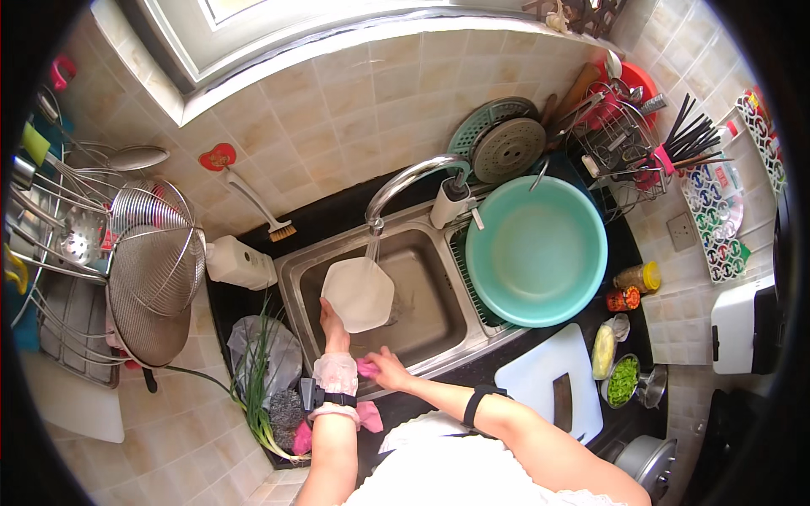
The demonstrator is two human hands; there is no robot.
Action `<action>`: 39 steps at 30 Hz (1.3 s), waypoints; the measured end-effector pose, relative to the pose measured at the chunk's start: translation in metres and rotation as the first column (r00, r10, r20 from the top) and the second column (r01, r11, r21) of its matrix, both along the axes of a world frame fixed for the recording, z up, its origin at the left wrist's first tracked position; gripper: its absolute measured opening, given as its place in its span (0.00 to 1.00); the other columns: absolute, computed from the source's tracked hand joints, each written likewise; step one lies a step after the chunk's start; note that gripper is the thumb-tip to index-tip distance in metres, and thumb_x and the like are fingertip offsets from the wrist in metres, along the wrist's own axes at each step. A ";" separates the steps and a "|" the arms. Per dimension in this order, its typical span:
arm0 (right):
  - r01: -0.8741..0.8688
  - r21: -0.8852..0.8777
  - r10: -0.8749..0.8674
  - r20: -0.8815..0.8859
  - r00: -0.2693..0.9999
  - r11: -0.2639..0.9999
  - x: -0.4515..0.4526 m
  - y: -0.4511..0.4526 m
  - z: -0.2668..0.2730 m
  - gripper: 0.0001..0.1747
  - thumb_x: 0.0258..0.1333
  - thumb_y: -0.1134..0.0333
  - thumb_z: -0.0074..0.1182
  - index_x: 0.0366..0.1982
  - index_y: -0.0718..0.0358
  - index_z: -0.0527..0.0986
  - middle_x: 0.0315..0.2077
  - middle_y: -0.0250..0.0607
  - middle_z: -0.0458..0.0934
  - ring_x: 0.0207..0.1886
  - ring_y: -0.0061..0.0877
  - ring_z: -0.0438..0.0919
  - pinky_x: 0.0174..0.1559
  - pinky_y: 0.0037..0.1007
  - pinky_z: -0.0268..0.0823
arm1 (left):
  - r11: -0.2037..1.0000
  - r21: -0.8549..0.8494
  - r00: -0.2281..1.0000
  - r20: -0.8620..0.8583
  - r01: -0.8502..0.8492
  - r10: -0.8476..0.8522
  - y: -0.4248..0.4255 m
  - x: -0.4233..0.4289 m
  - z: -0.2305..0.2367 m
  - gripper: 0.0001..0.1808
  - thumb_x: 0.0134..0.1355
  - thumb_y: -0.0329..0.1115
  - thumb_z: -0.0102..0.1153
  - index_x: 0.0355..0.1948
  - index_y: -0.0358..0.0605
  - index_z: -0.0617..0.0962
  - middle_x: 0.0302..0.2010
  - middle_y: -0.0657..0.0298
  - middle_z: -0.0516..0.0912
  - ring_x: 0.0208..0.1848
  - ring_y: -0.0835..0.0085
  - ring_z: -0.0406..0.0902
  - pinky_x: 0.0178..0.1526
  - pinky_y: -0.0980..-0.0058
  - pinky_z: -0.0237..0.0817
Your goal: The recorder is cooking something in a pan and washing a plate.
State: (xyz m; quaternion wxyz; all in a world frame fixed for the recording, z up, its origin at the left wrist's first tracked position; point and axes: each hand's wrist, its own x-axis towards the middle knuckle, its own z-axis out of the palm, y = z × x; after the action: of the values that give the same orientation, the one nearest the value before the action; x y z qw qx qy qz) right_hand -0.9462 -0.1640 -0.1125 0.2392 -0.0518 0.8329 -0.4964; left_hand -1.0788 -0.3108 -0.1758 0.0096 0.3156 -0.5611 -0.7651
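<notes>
My left hand [333, 327] grips the lower left edge of a white octagonal dish [358, 294], with some fingers hidden behind it. The dish is held over the stainless steel sink [436, 322], beneath water running from the chrome faucet [411, 175]. In my right hand [388, 370] is a bunched pink cloth [366, 368], near the sink's front edge and apart from the dish. A second pink cloth [369, 416] lies by my left forearm.
A turquoise basin [538, 253] stands right of the sink, above a white cutting board [544, 386] and a bowl of chopped greens [623, 381]. On the left are a white jug [242, 262], green onions [256, 386] and wall-hung metal strainers [152, 284].
</notes>
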 end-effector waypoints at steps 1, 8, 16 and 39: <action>0.104 -0.053 -0.104 0.014 0.995 0.993 -0.009 0.002 -0.009 0.21 0.47 0.66 0.60 0.47 0.57 0.73 0.42 0.53 0.68 0.47 0.48 0.70 0.52 0.41 0.65 | 0.999 -0.042 1.000 0.003 -0.002 0.002 0.001 -0.006 0.006 0.34 0.68 0.56 0.40 0.61 0.35 0.65 0.59 0.57 0.71 0.59 0.69 0.70 0.59 0.73 0.61; 0.222 0.206 -0.151 -0.313 0.938 0.953 -0.043 0.145 0.053 0.11 0.38 0.68 0.60 0.31 0.55 0.79 0.33 0.42 0.72 0.43 0.39 0.72 0.44 0.38 0.64 | 0.946 0.318 0.998 -0.045 0.057 -0.045 -0.008 0.006 0.007 0.34 0.67 0.58 0.37 0.61 0.38 0.65 0.59 0.57 0.72 0.59 0.64 0.71 0.59 0.66 0.64; 0.025 0.567 0.132 -0.234 0.963 0.823 -0.025 0.229 0.037 0.10 0.42 0.68 0.56 0.31 0.57 0.80 0.40 0.49 0.71 0.46 0.45 0.71 0.52 0.42 0.60 | 0.995 0.060 0.983 0.169 -0.081 0.070 0.056 0.012 -0.014 0.32 0.62 0.54 0.53 0.54 0.35 0.70 0.51 0.55 0.78 0.50 0.65 0.77 0.51 0.67 0.71; -0.353 0.260 0.438 -0.583 0.685 0.899 -0.070 0.071 -0.011 0.34 0.57 0.60 0.48 0.63 0.64 0.56 0.64 0.49 0.56 0.67 0.40 0.55 0.66 0.41 0.48 | 0.940 0.291 0.978 0.051 0.179 -0.202 0.013 -0.004 0.044 0.39 0.62 0.60 0.46 0.61 0.36 0.63 0.58 0.54 0.72 0.57 0.62 0.72 0.58 0.64 0.66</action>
State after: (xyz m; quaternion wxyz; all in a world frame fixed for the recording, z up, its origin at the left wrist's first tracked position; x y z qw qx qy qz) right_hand -1.0157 -0.0927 -0.1234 0.0519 -0.3775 0.8627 -0.3327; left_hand -1.0824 -0.2978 -0.1314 -0.1322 0.2883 -0.4729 -0.8221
